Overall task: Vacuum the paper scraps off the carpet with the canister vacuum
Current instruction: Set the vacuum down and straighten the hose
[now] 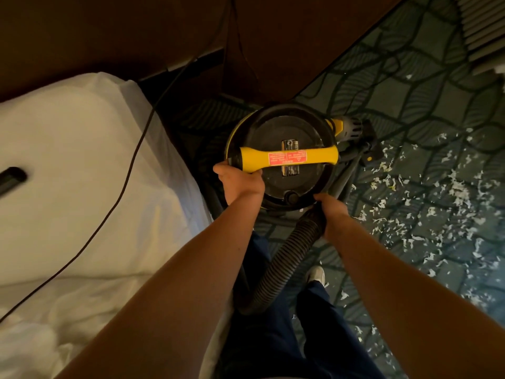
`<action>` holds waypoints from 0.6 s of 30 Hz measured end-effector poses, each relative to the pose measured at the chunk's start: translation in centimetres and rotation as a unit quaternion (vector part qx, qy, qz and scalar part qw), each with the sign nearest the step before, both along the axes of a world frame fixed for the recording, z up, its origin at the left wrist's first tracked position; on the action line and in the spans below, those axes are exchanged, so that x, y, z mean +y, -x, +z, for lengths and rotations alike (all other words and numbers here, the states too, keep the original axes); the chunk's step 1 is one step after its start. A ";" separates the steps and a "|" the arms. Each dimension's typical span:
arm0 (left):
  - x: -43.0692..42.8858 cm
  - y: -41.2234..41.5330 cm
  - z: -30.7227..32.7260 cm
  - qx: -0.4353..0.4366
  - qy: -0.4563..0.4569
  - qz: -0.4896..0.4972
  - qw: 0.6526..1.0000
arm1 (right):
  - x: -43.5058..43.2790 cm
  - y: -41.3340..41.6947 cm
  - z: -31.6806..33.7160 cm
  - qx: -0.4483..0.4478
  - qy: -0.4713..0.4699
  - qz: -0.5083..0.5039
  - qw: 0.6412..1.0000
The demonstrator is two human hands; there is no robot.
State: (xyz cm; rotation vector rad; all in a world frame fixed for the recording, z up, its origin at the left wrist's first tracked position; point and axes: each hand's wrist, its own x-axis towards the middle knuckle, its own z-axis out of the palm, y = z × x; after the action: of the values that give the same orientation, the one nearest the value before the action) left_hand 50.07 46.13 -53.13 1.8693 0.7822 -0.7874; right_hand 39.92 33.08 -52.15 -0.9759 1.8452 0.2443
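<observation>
While the canister vacuum (273, 127) stands on the patterned carpet (410, 91) beside the bed (82, 173), the left hand (241, 184) curls its fingers round the yellow handle (317, 157). The right hand (332, 212) has its fingers clamped on the black hose (284, 261) at the canister. Paper scraps (451, 192) litter the carpet to the right.

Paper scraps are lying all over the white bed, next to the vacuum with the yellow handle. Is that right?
Not quite. The paper scraps are lying all over the patterned carpet, not the white bed, which has none on it. They are next to the vacuum with the yellow handle, as you said. The head view shows this.
</observation>
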 end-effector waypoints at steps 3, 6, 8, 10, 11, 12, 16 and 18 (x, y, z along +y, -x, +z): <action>-0.1 0.0 0.0 -0.003 -0.006 0.000 1.000 | 0.0 -0.1 0.2 0.002 0.000 -0.001 1.000; -0.3 0.2 0.1 -0.009 -0.012 0.000 1.000 | -0.1 -0.2 0.4 -0.005 -0.005 -0.007 1.000; -0.5 0.2 -0.1 -0.009 -0.011 0.004 1.000 | -0.2 -0.2 0.4 -0.012 -0.010 -0.004 1.000; -0.6 0.1 -0.2 -0.007 -0.010 0.011 1.000 | -0.2 -0.1 0.4 -0.017 -0.012 -0.006 1.000; -0.8 0.1 -0.2 -0.009 -0.011 0.012 1.000 | -0.3 -0.1 0.4 -0.018 -0.012 -0.007 1.000; -0.9 0.1 -0.3 -0.013 -0.011 0.010 1.000 | -0.3 0.0 0.3 -0.020 -0.012 -0.008 1.000; -1.2 0.1 -0.5 -0.018 -0.018 0.002 1.000 | -0.2 0.2 0.2 -0.024 -0.011 -0.008 1.000; -1.2 -0.1 -0.6 -0.012 -0.031 -0.003 0.999 | -0.2 0.2 0.1 -0.030 -0.008 -0.013 0.999</action>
State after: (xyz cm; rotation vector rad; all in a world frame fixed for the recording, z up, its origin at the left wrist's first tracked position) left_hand 50.19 44.88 -53.70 1.9344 0.7943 -0.7513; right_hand 39.69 32.88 -52.06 -0.9379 1.7976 0.2124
